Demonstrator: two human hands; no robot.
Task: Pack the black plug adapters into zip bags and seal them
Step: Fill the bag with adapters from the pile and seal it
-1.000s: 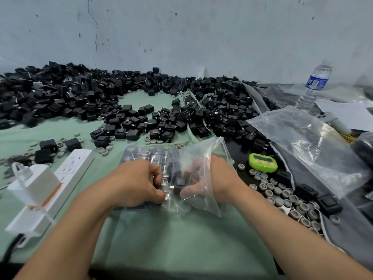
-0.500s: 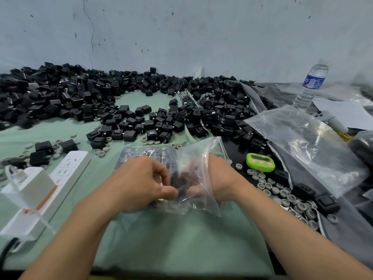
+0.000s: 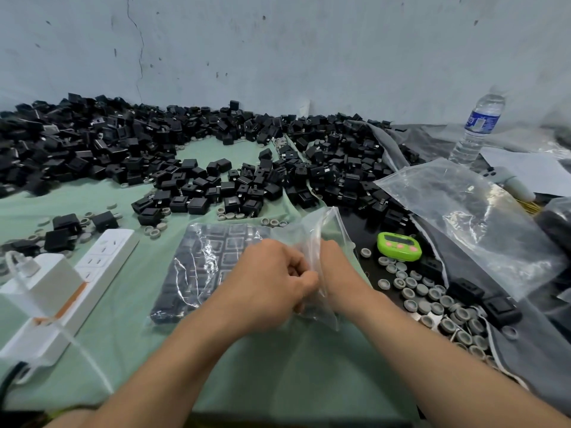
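Observation:
A clear zip bag [image 3: 312, 236] stands crumpled between my hands at the centre of the green cloth. My left hand [image 3: 272, 282] has its fingers curled and pinches the bag's near edge. My right hand [image 3: 336, 267] sits behind the plastic and grips the bag from the right. I cannot tell what the bag holds. A filled zip bag [image 3: 204, 267] of black adapters lies flat just left of my hands. A large heap of loose black plug adapters [image 3: 216, 162] covers the far side of the table.
A white power strip [image 3: 92, 273] with a white charger lies at the left. A green timer [image 3: 398, 246] and several grey caps [image 3: 432, 301] sit to the right. A larger clear bag [image 3: 463, 217] and a water bottle [image 3: 479, 125] are at the far right.
My hands have drawn closer together on the bag's edge. The black adapter seen between my fingers inside the bag is no longer visible. The filled bag at left is more exposed.

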